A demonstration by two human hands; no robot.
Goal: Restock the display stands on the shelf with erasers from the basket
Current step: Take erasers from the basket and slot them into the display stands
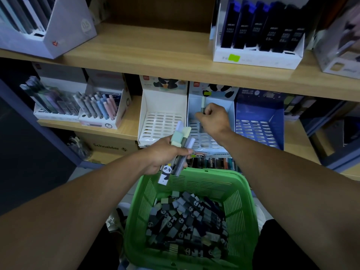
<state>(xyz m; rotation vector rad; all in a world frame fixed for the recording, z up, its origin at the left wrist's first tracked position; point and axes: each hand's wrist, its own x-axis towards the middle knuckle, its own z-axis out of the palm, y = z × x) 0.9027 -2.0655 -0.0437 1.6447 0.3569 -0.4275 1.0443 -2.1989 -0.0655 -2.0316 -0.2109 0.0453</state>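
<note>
Your left hand (162,154) has its grip clamped on a bundle of erasers (180,141), held above the far rim of the green basket (241,193), where many more erasers (187,225) lie piled. Your right hand (213,118) pinches a single eraser (203,103) upright inside the pale blue display stand (229,112) on the shelf (124,127), between a white stand (161,106) and a dark blue one (259,114).

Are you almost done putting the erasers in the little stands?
Not nearly. The white stand and the blue stand show bare slots. The right hand is holding one eraser over the pale blue middle stand, while the left hand grips a bunch of erasers. The green basket holds plenty more.
</note>
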